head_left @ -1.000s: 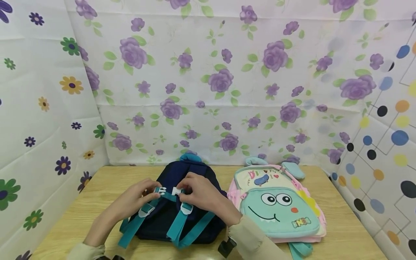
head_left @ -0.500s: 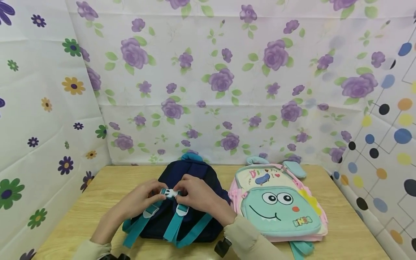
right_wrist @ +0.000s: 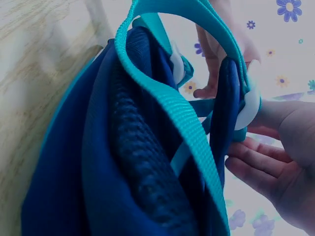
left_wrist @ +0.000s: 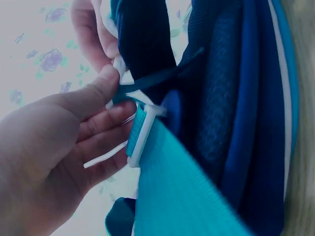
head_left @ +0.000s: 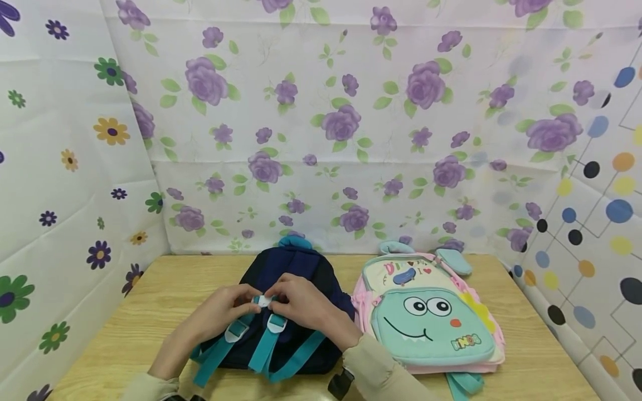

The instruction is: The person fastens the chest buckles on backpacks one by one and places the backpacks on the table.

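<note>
A dark blue backpack lies on the table with its strap side up. Over its middle, my left hand pinches one end of a white side-release buckle between thumb and fingers. From the opposite side my right hand pinches the other end. The two buckle halves sit together between my fingertips, which partly cover them. Below hang teal webbing straps with white strap adjusters. In the left wrist view a teal strap runs down from the adjuster. Another teal strap loops across the right wrist view.
To the right lies a second backpack, mint and pink with a cartoon face, close against the blue one. Both rest on a wood-grain table. A flowered cloth hangs behind, with patterned cloths at both sides.
One second ago the buckle halves were apart. They came together, and now less of the prongs shows between them. My hands have moved closer to each other.
</note>
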Tool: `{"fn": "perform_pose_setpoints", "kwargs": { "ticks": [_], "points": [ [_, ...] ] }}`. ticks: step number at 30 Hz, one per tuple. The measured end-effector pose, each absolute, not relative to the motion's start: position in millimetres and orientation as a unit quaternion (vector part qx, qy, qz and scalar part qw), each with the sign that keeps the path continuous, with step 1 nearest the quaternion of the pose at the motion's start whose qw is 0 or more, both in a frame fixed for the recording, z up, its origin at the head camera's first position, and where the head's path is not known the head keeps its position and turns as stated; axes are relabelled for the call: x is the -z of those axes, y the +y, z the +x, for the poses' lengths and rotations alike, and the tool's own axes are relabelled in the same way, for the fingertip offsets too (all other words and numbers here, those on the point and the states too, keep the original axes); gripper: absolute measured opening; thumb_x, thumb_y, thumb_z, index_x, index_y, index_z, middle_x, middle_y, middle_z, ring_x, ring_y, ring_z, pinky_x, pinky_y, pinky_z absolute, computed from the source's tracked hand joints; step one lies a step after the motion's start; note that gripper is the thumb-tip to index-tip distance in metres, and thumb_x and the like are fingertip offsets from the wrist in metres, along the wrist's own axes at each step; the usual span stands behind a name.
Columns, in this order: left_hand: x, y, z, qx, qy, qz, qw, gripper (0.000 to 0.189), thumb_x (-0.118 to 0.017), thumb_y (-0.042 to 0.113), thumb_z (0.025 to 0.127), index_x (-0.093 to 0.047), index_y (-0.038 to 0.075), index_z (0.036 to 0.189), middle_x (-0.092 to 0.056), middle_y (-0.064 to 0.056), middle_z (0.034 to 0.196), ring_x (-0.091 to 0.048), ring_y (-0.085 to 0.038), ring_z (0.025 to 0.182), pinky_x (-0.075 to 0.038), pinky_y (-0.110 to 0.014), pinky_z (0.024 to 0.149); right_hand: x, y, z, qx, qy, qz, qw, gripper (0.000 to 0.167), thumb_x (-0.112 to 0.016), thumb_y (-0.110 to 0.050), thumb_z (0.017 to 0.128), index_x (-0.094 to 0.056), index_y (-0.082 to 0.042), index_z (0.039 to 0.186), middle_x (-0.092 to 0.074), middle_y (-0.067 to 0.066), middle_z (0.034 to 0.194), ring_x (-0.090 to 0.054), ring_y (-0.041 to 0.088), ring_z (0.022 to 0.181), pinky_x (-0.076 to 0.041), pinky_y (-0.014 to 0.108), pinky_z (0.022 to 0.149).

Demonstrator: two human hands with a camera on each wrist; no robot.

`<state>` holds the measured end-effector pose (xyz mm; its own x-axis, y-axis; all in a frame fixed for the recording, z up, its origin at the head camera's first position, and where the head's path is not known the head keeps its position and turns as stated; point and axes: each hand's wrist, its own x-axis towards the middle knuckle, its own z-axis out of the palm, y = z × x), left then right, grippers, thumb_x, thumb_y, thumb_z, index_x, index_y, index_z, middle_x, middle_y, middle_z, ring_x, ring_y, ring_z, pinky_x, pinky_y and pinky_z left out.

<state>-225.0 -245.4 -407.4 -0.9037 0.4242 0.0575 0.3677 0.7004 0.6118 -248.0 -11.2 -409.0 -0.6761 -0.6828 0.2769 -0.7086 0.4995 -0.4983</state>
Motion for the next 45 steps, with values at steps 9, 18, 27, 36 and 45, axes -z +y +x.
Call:
{"fn": "perform_pose_setpoints", "kwargs": {
  "ticks": [9,18,27,36,45],
  "points": [
    [406,-240,-219,-0.317,0.926,0.201,0.031,0.043,-0.062,0.049,0.094,-0.066,0.018,0.124,-0.064,0.007,0.107,-0.062,-0.009,0.097,-0.052,-0.028,0.081,412,0,-245,-0.312,-0.864,0.394,0.024,0.024,-0.064,-0.028,0.098,-0.071,-0.015,0.117,-0.064,-0.004,0.109,-0.064,0.004,0.093,-0.05,0.014,0.079],
    [404,-219,-217,-0.305,0.929,0.21,-0.003,0.041,-0.06,0.051,0.095,-0.066,0.022,0.123,-0.067,0.005,0.115,-0.064,-0.012,0.108,-0.053,-0.035,0.089,406,30,-243,-0.329,-0.871,0.362,0.043,0.019,-0.065,-0.025,0.097,-0.072,-0.018,0.114,-0.066,-0.005,0.103,-0.064,0.008,0.093,-0.052,0.02,0.081],
    [410,-202,-219,-0.303,0.922,0.243,-0.005,0.042,-0.057,0.051,0.097,-0.066,0.02,0.123,-0.065,0.013,0.109,-0.061,-0.005,0.094,-0.05,-0.025,0.077,408,57,-242,-0.337,-0.879,0.335,0.05,0.02,-0.066,-0.019,0.097,-0.072,-0.013,0.114,-0.066,-0.004,0.103,-0.066,0.012,0.095,-0.055,0.029,0.083],
    [416,-181,-222,-0.315,0.917,0.244,0.008,0.041,-0.058,0.052,0.096,-0.066,0.024,0.124,-0.063,0.02,0.107,-0.063,-0.004,0.099,-0.053,-0.032,0.084,410,81,-240,-0.336,-0.886,0.31,0.071,0.018,-0.068,-0.02,0.095,-0.073,-0.016,0.112,-0.067,-0.006,0.102,-0.066,0.01,0.095,-0.055,0.031,0.085],
    [420,-148,-228,-0.309,0.908,0.282,0.006,0.041,-0.056,0.051,0.097,-0.067,0.021,0.123,-0.065,0.017,0.103,-0.063,-0.002,0.096,-0.053,-0.032,0.084,417,112,-240,-0.343,-0.889,0.286,0.096,0.017,-0.069,-0.016,0.094,-0.073,-0.018,0.11,-0.068,-0.007,0.102,-0.067,0.012,0.096,-0.055,0.04,0.086]
  ]
}}
